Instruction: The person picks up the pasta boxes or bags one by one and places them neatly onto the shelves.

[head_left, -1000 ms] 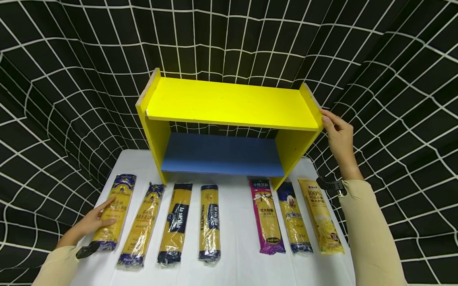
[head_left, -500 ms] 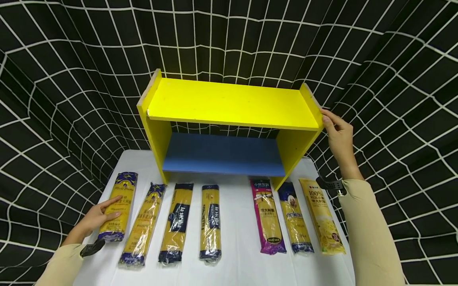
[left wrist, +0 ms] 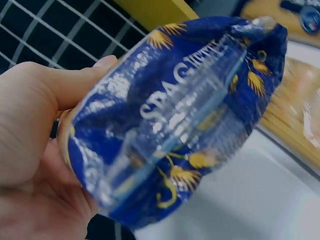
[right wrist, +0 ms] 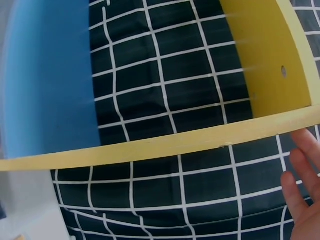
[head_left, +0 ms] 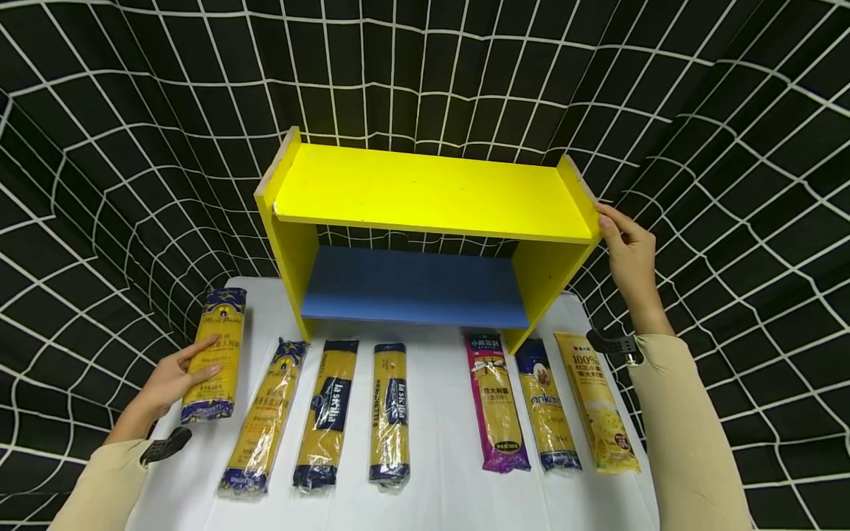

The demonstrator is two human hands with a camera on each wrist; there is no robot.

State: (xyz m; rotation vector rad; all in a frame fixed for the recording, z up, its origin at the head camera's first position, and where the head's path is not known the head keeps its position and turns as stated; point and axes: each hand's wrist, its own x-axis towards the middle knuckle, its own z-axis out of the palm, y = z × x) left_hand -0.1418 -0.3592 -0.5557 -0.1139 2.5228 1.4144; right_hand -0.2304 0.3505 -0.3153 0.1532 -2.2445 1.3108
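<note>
My left hand (head_left: 174, 380) grips a blue-and-yellow spaghetti pack (head_left: 215, 354) by its side, thumb across the front, at the left of the table. In the left wrist view the blue sealed end of that spaghetti pack (left wrist: 175, 115) faces the camera, looking raised off the cloth. My right hand (head_left: 629, 251) rests its fingertips against the outer right side of a yellow shelf unit (head_left: 425, 192) with a blue lower board (head_left: 415, 284). The right wrist view has the right hand's fingers (right wrist: 305, 170) fairly straight along the outside of the side panel (right wrist: 175, 145).
On the white table (head_left: 438, 442) lies a row of pasta packs: a matching spaghetti pack (head_left: 264, 420), two la sicilia packs (head_left: 327, 413) left of the middle, a pink-edged pack (head_left: 498, 405), an ankara pack (head_left: 547, 405) and a yellow pack (head_left: 598, 405). Black grid cloth (head_left: 425, 74) surrounds everything.
My left hand has shifted the spaghetti pack rightward, then up and away, and its near end looks lifted and more upright. My right hand and the shelf unit have stayed put.
</note>
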